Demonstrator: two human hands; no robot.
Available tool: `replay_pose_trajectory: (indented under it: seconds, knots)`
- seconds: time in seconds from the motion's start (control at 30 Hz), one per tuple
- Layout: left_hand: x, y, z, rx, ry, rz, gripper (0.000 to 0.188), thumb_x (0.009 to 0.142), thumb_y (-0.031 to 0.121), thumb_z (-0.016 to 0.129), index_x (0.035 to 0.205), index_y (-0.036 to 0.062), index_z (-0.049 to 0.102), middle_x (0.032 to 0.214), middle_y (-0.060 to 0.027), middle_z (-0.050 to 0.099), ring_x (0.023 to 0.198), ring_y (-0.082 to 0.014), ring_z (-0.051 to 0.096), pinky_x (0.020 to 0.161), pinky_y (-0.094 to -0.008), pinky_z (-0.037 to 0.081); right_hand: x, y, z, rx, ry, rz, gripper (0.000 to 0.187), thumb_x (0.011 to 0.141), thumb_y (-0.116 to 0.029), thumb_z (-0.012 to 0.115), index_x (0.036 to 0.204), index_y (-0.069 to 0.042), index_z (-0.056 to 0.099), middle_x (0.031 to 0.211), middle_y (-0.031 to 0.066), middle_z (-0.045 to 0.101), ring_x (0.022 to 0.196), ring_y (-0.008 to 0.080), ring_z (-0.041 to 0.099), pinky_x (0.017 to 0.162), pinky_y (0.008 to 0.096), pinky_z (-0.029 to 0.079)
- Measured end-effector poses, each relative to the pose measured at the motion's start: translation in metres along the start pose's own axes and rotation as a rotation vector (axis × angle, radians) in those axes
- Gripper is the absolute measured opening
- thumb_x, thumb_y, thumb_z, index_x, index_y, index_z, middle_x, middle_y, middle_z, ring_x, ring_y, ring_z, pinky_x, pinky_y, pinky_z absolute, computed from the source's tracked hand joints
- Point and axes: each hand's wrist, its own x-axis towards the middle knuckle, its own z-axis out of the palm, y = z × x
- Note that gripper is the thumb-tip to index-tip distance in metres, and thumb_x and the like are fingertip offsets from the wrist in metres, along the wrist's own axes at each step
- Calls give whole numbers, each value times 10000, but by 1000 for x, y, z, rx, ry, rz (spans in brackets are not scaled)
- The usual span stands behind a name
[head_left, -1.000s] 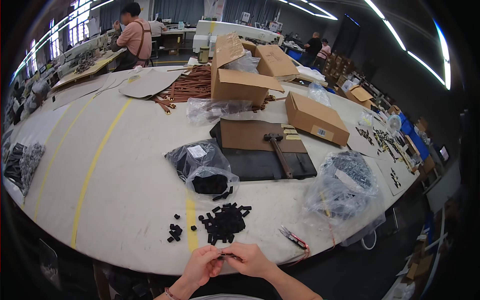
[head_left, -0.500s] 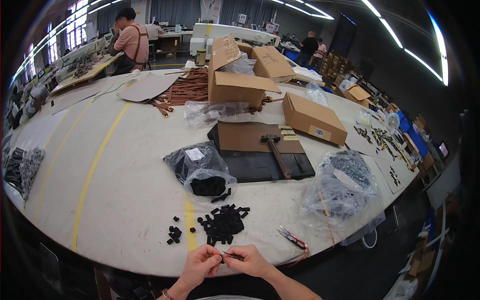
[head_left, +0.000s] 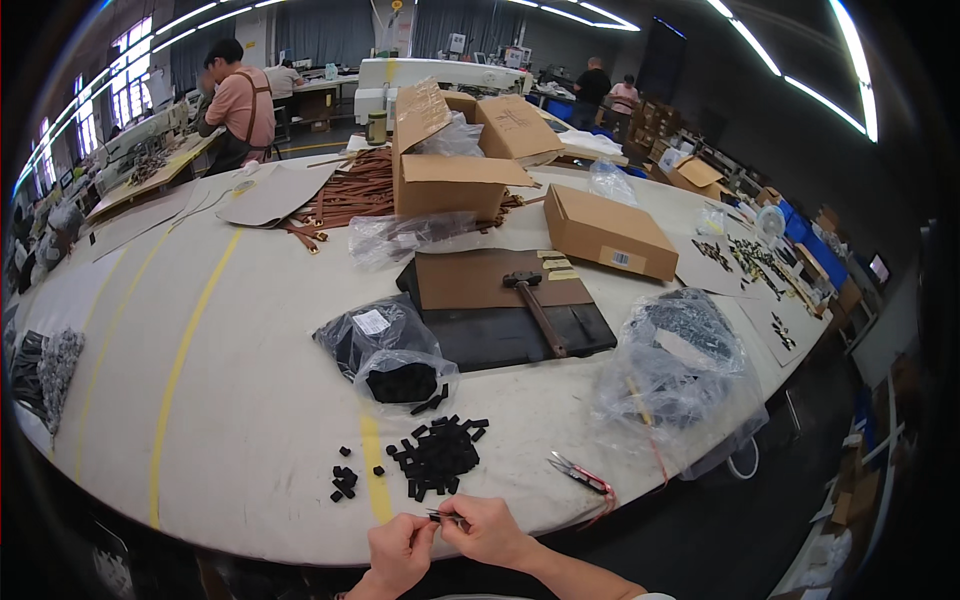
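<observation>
At the table's near edge, my left hand (head_left: 399, 552) pinches a small black piece (head_left: 434, 518), mostly hidden by the fingers. Close beside it, my right hand (head_left: 490, 533) is closed round a thin pointed metal tool (head_left: 447, 515); its tips meet the black piece, and its exact kind is hard to make out. Just beyond the hands lies a pile of short black tube-like pieces (head_left: 440, 455). A smaller group of them (head_left: 344, 483) rests to the left. More fill an open clear plastic bag (head_left: 368, 398). Red-handled thread snips (head_left: 582, 473) lie to the right.
A hammer (head_left: 540, 322) lies on a dark slab (head_left: 470, 338) with a brown sheet. To the right sits a bulky clear plastic bag (head_left: 680, 350). Cardboard boxes (head_left: 612, 235) and brown leather straps (head_left: 350, 195) occupy the far side. A person (head_left: 240, 105) sits at far left.
The view has shifted a little. My hands have turned slightly, and the black piece and the thin tool's tips now show between the fingers.
</observation>
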Motion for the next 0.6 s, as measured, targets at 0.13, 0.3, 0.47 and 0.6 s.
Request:
replay_pose_trajectory:
  seconds: [0.13, 0.3, 0.47, 0.6]
  knots:
    - [6, 15, 1, 168, 25, 238, 78, 726, 7, 589, 744, -12, 515, 587, -143, 497, 481, -239, 495, 456, -306, 391, -4, 3, -3, 36, 1, -72, 115, 676, -43, 584, 779, 3, 558, 608, 80, 547, 467, 106, 490, 421, 232, 399]
    - [5, 17, 9, -672, -80, -469, 152, 857, 136, 464, 729, 60, 487, 528, 45, 413, 396, -24, 321, 374, -159, 258, -8, -2, -13, -196, 91, -379, 102, 647, -67, 571, 729, -48, 513, 627, 53, 520, 523, 209, 537, 426, 285, 412]
    - [13, 21, 15, -757, -205, -511, 143, 848, 129, 484, 728, 51, 493, 525, 22, 442, 399, -28, 355, 373, -157, 277, -11, -5, -24, -227, 167, -438, 115, 612, -26, 584, 711, -49, 529, 605, 50, 537, 470, 202, 529, 408, 275, 411]
    - [14, 24, 22, -754, -233, -474, 110, 830, 88, 497, 730, 43, 511, 543, 0, 484, 404, -41, 394, 378, -157, 296, -13, -4, -29, -179, 189, -321, 113, 620, -39, 588, 719, -52, 533, 614, 45, 536, 478, 199, 533, 413, 274, 413]
